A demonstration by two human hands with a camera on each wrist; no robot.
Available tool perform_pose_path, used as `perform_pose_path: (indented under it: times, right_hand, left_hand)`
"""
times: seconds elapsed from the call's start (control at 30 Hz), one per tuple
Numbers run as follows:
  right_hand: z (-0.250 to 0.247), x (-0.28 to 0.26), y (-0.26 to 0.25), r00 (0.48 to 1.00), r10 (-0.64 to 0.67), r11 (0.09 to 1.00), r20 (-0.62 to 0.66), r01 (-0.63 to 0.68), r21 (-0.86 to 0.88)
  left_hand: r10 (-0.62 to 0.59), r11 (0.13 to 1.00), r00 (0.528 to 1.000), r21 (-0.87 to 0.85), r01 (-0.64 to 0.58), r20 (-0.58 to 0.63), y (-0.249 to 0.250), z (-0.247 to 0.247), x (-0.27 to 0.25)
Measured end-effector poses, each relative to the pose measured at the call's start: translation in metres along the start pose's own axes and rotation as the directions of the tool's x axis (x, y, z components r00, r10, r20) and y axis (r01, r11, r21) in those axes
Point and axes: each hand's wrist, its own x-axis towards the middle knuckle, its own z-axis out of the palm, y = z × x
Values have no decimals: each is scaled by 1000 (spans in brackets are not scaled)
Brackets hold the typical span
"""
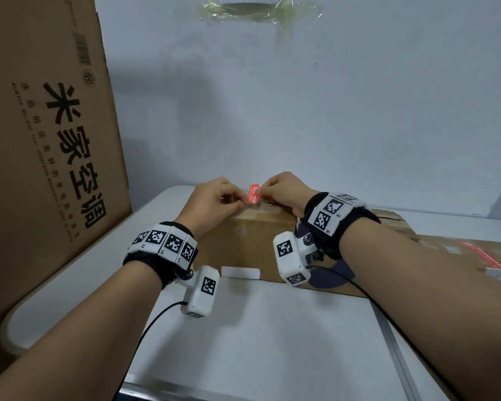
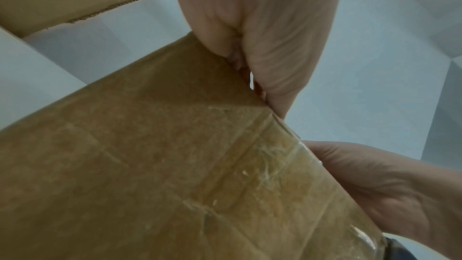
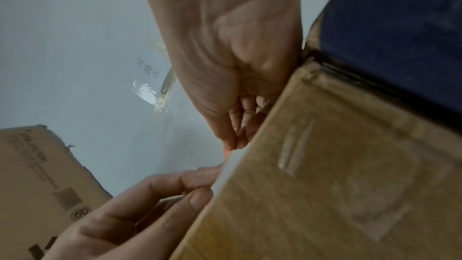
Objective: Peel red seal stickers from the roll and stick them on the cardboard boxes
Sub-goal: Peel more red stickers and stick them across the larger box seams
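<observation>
Behind both hands (image 1: 214, 198), sticker (image 1: 253, 194) partly hidden.

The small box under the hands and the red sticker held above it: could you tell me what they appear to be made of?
The small box looks like brown corrugated cardboard, matte, with glossy clear tape strips across it; wrinkled shiny bands show in the left wrist view. The red sticker, pinched between the left hand and right hand, seems thin printed paper or film; its finish is too small to tell.
</observation>
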Motion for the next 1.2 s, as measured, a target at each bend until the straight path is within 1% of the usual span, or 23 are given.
perform_pose_path:
  times: [0.07, 0.23, 0.33, 0.53, 0.73, 0.87, 0.97, 1.07, 1.2]
  right_hand:
    - [1, 0, 1, 1000, -19, 999, -14, 18, -50]
    - [2, -2, 2, 998, -54, 993, -22, 52, -108]
    - [3, -2, 4, 996, -86, 983, -29, 80, -168]
    - [5, -5, 4, 990, -144, 952, 0, 138, -272]
    - [7, -7, 6, 981, -195, 914, -6, 179, -364]
    - [8, -6, 5, 982, -187, 890, -28, 157, -428]
    - [3, -4, 4, 992, -126, 887, -26, 101, -451]
    - [2, -4, 2, 995, -102, 862, -13, 82, -500]
    - [5, -1, 1, 995, -100, 874, -19, 79, -480]
  left_hand:
    - [24, 999, 1000, 30, -24, 0, -1, 0, 0]
    - [57, 997, 998, 47, -56, -17, -3, 2, 0]
    - [71, 995, 997, 74, -71, -4, -3, 2, 0]
    - [67, 992, 997, 101, -71, 46, -4, 0, 0]
    - [38, 995, 996, 91, -45, 85, -1, -2, 1]
    - [33, 994, 994, 102, -44, 104, -2, -3, 3]
    - [36, 994, 992, 103, -49, 124, -1, -4, 2]
    - [28, 994, 989, 102, -44, 146, -1, -4, 1]
    - [14, 997, 987, 73, -26, 163, 3, -7, -1]
